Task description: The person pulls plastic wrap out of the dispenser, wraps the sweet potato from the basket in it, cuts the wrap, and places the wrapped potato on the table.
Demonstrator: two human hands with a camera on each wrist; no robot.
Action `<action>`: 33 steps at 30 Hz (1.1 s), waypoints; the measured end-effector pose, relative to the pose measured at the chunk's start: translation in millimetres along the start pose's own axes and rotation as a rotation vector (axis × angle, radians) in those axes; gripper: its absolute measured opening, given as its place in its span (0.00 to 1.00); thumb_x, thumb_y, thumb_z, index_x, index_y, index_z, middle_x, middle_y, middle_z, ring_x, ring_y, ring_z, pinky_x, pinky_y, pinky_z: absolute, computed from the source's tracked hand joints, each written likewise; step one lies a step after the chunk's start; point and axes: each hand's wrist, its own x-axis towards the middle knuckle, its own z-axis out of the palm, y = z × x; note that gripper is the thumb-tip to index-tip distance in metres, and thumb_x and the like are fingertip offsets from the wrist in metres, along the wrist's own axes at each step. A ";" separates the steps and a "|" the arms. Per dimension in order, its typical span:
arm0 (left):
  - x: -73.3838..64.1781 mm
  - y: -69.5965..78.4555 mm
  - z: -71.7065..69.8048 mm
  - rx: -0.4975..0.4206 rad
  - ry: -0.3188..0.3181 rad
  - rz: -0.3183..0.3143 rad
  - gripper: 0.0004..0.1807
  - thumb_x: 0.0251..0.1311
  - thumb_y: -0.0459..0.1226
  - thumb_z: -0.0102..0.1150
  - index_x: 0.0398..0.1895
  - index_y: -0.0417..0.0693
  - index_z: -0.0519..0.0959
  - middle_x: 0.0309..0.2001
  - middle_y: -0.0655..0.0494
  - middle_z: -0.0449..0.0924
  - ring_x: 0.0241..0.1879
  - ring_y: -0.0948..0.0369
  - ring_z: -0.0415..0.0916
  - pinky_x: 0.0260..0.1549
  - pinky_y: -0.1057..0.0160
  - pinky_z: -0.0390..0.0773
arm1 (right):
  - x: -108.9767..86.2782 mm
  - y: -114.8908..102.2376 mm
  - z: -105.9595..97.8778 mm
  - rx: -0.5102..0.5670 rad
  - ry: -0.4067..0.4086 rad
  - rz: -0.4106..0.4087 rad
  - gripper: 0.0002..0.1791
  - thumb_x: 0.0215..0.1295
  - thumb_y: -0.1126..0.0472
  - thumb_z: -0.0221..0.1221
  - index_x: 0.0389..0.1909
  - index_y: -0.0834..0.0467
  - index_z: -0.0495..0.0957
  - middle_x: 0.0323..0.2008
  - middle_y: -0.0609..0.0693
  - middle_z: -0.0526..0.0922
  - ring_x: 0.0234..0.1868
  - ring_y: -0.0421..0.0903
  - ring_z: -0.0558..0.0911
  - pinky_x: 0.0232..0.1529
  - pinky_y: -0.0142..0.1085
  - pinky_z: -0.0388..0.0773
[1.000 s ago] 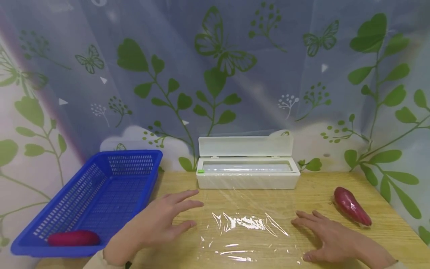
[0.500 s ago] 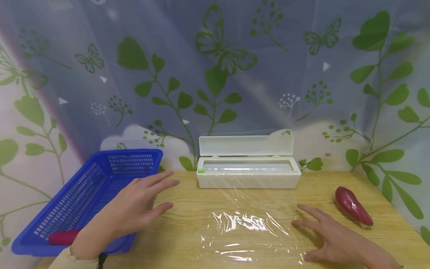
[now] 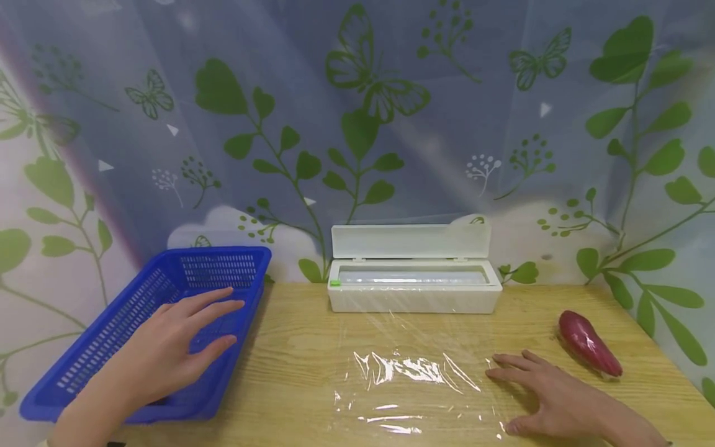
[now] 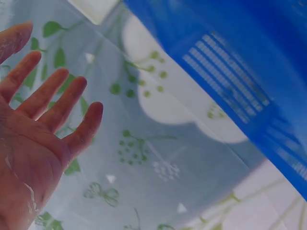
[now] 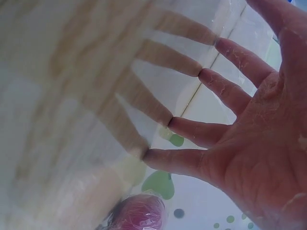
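Observation:
A sheet of clear cling film [image 3: 413, 366] lies flat on the table, running forward from a white dispenser box [image 3: 416, 298] whose lid stands raised, with a roll inside. My left hand [image 3: 173, 344] is over the blue plastic basket [image 3: 237, 366], fingers spread, holding nothing; the left wrist view shows its bare palm [image 4: 33, 158] beside the basket. At the film's right edge, my right hand [image 3: 550, 397] touches the surface with spread fingertips [image 5: 156, 157]. Beyond it lies a purplish-red, elongated vegetable [image 3: 589, 344], wrapped in clear film as the right wrist view shows [image 5: 139, 213].
The wooden table [image 3: 290, 372] is bounded at the back by a hanging cloth [image 3: 268, 155] with leaves and butterflies. A small green slider [image 3: 335, 283] sits at the box's left front edge. My left forearm covers the basket's near left part.
My left hand has moved left from the film's edge to above the basket, and its arm now hides the red vegetable inside. My right hand shifted its fingers slightly but stays in place.

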 end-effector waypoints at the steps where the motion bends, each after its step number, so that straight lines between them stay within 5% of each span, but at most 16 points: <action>1: -3.1 -3.6 0.5 0.010 0.000 -0.005 0.31 0.50 0.40 0.76 0.61 0.61 0.81 0.63 0.51 0.81 0.55 0.49 0.83 0.44 0.36 0.79 | -0.5 0.3 0.0 0.002 -0.001 0.002 0.41 0.55 0.32 0.68 0.68 0.44 0.74 0.69 0.57 0.74 0.65 0.79 0.70 0.52 0.74 0.72; 12: -33.0 -39.2 8.5 0.094 0.001 -0.030 0.29 0.43 0.38 0.79 0.54 0.55 0.84 0.55 0.45 0.85 0.46 0.42 0.86 0.34 0.36 0.81 | -1.5 0.6 1.0 -0.004 0.019 -0.010 0.41 0.54 0.33 0.69 0.68 0.44 0.74 0.69 0.57 0.74 0.64 0.81 0.70 0.52 0.74 0.73; 17: -36.2 -50.5 2.5 0.158 -0.028 0.017 0.28 0.51 0.47 0.76 0.58 0.58 0.82 0.57 0.45 0.83 0.48 0.43 0.85 0.32 0.36 0.79 | -1.4 1.8 2.1 0.000 0.023 -0.016 0.41 0.54 0.33 0.69 0.68 0.44 0.74 0.69 0.58 0.74 0.64 0.82 0.69 0.51 0.75 0.73; 22: -32.8 -65.0 2.9 0.287 -0.119 0.120 0.40 0.44 0.55 0.77 0.65 0.61 0.77 0.64 0.44 0.78 0.53 0.44 0.82 0.31 0.37 0.79 | -3.0 2.9 3.1 0.001 0.031 -0.016 0.41 0.54 0.33 0.70 0.68 0.44 0.74 0.69 0.58 0.74 0.63 0.83 0.69 0.50 0.75 0.73; 26: -39.4 -77.1 2.2 0.397 -0.201 0.182 0.43 0.31 0.58 0.79 0.58 0.59 0.81 0.61 0.43 0.78 0.52 0.44 0.81 0.32 0.34 0.79 | -4.1 0.9 5.8 0.019 0.025 -0.008 0.40 0.55 0.33 0.69 0.68 0.43 0.74 0.70 0.57 0.73 0.64 0.83 0.68 0.50 0.76 0.72; 33: -53.1 -84.4 0.7 0.403 -0.401 0.139 0.37 0.24 0.66 0.78 0.43 0.62 0.85 0.43 0.55 0.81 0.41 0.50 0.80 0.29 0.42 0.77 | -3.9 -0.5 4.2 0.002 0.031 0.000 0.41 0.54 0.32 0.69 0.69 0.42 0.74 0.71 0.56 0.73 0.66 0.82 0.68 0.51 0.77 0.70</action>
